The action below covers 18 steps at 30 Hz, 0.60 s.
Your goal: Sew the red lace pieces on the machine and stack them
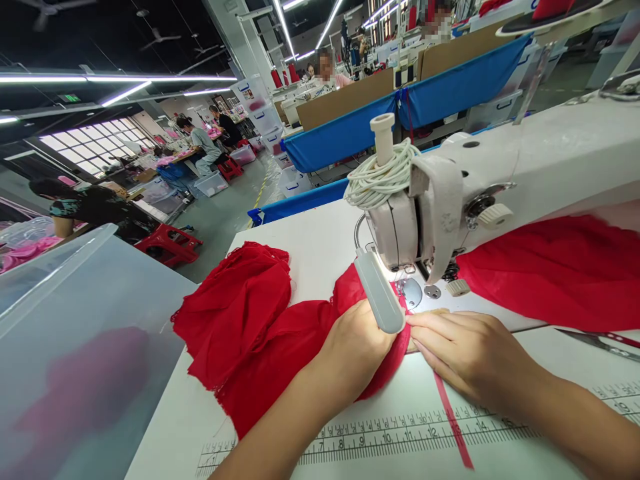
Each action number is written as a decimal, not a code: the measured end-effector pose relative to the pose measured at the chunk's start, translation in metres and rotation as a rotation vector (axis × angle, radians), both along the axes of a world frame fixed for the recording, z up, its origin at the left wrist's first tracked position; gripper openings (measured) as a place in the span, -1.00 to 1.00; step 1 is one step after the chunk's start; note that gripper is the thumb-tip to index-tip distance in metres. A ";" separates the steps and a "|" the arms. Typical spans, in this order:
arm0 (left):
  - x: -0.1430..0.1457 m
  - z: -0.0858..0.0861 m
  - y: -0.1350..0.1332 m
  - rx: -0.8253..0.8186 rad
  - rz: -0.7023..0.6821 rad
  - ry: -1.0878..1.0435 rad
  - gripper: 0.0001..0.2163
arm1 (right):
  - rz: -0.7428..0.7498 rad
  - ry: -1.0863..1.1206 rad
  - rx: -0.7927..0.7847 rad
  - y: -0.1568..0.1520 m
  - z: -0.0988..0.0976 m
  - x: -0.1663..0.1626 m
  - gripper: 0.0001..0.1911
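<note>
A white sewing machine (500, 180) stands on the white table (320, 247), its small lamp (380, 300) lit over the needle plate (413, 292). Red fabric (250, 320) lies bunched to the left of the needle. My left hand (355, 350) rests on this fabric just before the lamp, fingers curled down on the cloth. My right hand (470, 357) lies flat beside it, fingers pressed together and pointing left at the fabric's edge near the presser foot. More red fabric (555, 270) lies under the machine arm at the right.
A clear plastic bin (75, 347) with pink cloth inside stands at the left. Printed rulers (400, 433) and a red line (453, 420) mark the table front. Scissors (600, 343) lie at the right. Other people sit at distant tables with blue troughs (345, 137).
</note>
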State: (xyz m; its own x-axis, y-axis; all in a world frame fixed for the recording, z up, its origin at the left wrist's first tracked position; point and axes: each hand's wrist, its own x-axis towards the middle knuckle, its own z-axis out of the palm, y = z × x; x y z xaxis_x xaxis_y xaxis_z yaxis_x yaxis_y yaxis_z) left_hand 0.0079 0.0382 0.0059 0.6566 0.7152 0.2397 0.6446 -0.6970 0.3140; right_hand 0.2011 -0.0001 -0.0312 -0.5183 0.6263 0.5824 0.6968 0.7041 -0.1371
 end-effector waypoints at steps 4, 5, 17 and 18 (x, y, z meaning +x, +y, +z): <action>-0.001 -0.004 0.001 0.005 -0.022 0.018 -0.74 | -0.009 -0.008 -0.026 0.000 0.000 0.000 -0.71; -0.001 -0.005 0.002 0.016 -0.040 0.028 -0.74 | -0.011 -0.009 -0.028 0.000 0.000 0.000 -0.71; 0.000 -0.006 0.006 0.127 -0.117 0.052 -0.68 | -0.072 -0.010 -0.031 0.003 0.000 0.000 -0.71; -0.001 -0.007 0.007 0.136 -0.125 0.047 -0.68 | -0.076 -0.010 -0.034 0.003 0.001 0.001 -0.71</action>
